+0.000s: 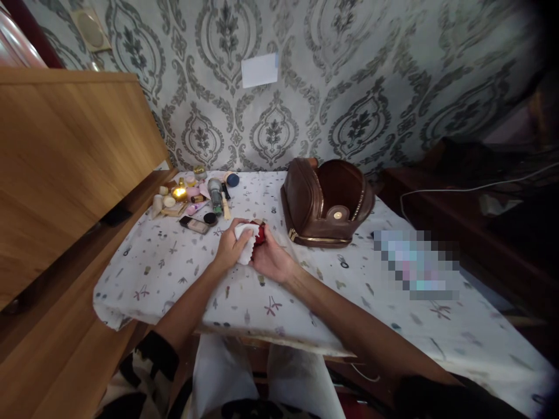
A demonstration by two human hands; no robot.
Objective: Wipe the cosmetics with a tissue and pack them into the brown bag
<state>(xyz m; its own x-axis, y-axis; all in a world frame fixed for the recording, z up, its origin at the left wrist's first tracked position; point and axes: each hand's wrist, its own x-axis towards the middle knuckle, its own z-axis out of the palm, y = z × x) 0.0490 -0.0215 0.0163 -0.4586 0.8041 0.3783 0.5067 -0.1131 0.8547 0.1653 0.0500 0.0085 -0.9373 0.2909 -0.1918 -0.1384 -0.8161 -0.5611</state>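
Both hands meet above the near middle of the table. My left hand (230, 245) is closed on a white cloth with a scalloped edge (247, 250), its thumb lying across the top. Pressed against that cloth is a small shiny dark red object (261, 234), partly covered, so its kind cannot be made out. My right hand (275, 258) holds this red object from the right side, with the thumb over it. Beyond my hands lie a bottle of beige liquid with a dark cap (196, 225) and a round black lid or pot (210, 219).
A brown zippered bag (301, 201) stands open at the back right. Several cosmetic jars, bottles and a brush (226, 207) crowd the back left. A blurred flat object (414, 262) lies at the right. A wooden cabinet (74, 163) borders the patterned tablecloth (174, 279) on the left.
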